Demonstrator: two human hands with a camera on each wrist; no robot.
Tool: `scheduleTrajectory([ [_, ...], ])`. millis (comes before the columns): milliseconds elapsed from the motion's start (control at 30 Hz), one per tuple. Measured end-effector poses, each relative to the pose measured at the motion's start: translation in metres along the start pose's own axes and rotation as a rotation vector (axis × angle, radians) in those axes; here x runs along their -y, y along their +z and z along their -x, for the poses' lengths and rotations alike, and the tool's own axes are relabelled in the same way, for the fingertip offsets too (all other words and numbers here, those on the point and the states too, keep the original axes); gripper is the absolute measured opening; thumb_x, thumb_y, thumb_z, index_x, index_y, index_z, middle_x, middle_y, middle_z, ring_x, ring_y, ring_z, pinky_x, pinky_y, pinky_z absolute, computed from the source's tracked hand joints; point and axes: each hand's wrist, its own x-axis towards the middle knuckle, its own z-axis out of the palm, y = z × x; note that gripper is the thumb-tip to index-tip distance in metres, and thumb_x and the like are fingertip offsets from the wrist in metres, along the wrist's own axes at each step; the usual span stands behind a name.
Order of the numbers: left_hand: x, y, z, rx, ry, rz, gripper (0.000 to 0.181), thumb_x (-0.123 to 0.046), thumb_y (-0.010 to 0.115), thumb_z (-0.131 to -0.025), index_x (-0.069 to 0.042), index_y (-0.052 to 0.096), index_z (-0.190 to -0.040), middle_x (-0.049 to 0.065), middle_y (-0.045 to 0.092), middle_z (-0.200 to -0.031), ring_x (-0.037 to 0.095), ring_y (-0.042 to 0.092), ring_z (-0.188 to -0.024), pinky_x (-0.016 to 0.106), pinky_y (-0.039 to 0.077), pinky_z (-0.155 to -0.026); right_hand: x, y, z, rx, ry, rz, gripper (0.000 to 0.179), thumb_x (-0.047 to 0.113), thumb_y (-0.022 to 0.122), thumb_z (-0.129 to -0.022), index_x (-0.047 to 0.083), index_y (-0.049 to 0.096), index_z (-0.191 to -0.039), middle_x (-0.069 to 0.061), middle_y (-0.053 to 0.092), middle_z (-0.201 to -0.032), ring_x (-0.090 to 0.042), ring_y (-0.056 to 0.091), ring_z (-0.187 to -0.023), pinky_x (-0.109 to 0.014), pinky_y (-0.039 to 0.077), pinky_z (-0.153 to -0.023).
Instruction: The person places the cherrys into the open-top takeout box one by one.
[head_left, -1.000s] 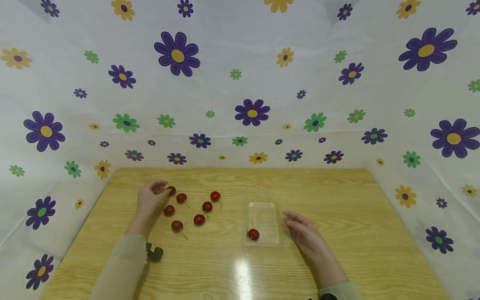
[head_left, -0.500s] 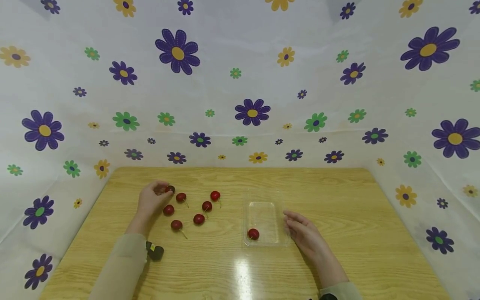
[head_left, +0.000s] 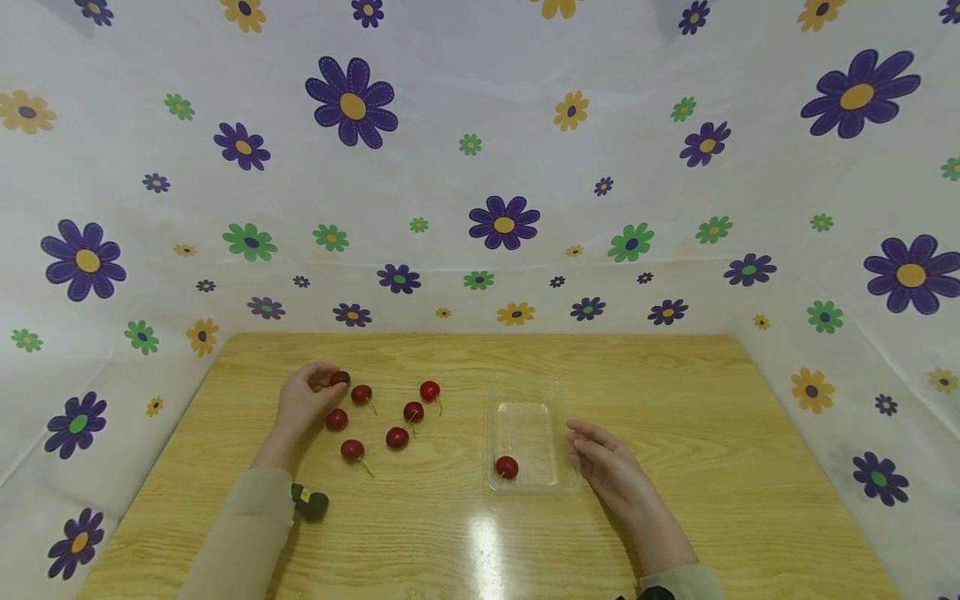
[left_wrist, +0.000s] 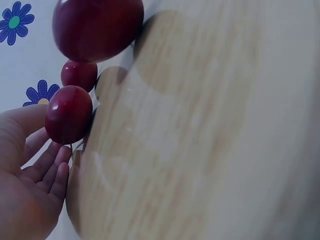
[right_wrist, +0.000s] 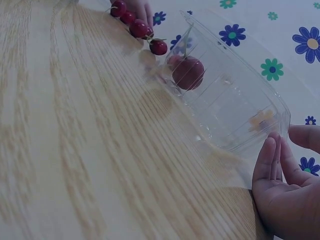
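At the far left of the table, my left hand pinches a dark red cherry between thumb and fingers, low over the wood. Several more stemmed cherries lie just right of it, among them a near one and a bright one. In the left wrist view, cherries overlap the space before my fingers. My right hand lies beside the clear plastic container, relaxed fingertips right at its right rim. One cherry sits in the container's near left corner.
The wood-grain table ends at a white cloth with printed flowers, which rises behind and along both sides. A black wrist device sits on my left sleeve.
The cherry at my left fingertips has shifted and turned slightly toward the palm. My right hand, the container and the other cherries stay put.
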Motion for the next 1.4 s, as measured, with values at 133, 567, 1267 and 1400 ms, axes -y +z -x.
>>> scheduleTrajectory([
  [133,-0.001,0.0,0.002,-0.008,-0.054,0.037,0.041,-0.018,0.072,-0.098,-0.005,0.065,-0.136,0.014,0.066,-0.125,0.02,0.059,-0.109,0.013,0.049,-0.084,0.0,0.0,0.0,-0.007,0.002,-0.005,0.036,-0.001,0.049,-0.108,0.027,0.071,-0.113,0.012,0.071,-0.108,-0.002,0.066,-0.098,-0.015,0.056,-0.089],
  [567,-0.001,-0.001,0.0,-0.053,-0.105,0.114,0.039,-0.022,0.072,-0.101,-0.005,0.066,-0.136,0.011,0.065,-0.126,0.015,0.058,-0.108,0.014,0.048,-0.086,-0.001,0.001,-0.001,0.002,-0.006,0.002,0.035,-0.001,0.05,-0.108,0.026,0.071,-0.115,0.011,0.071,-0.109,-0.002,0.066,-0.099,-0.016,0.056,-0.09],
  [1267,-0.03,0.0,0.015,-0.065,-0.03,0.194,0.04,-0.024,0.067,-0.106,-0.001,0.063,-0.138,0.01,0.065,-0.132,0.004,0.056,-0.106,0.005,0.047,-0.087,-0.001,0.001,-0.002,0.008,-0.022,0.002,0.037,-0.002,0.049,-0.108,0.027,0.072,-0.112,0.011,0.072,-0.107,-0.001,0.067,-0.099,-0.016,0.057,-0.09],
  [1400,-0.039,0.001,0.019,-0.05,-0.009,0.183,0.041,-0.025,0.066,-0.106,-0.001,0.062,-0.139,0.018,0.065,-0.138,0.002,0.057,-0.104,0.005,0.047,-0.087,0.0,0.002,-0.001,-0.003,-0.008,0.003,0.037,-0.001,0.049,-0.108,0.027,0.072,-0.112,0.011,0.071,-0.107,-0.002,0.067,-0.099,-0.016,0.057,-0.089],
])
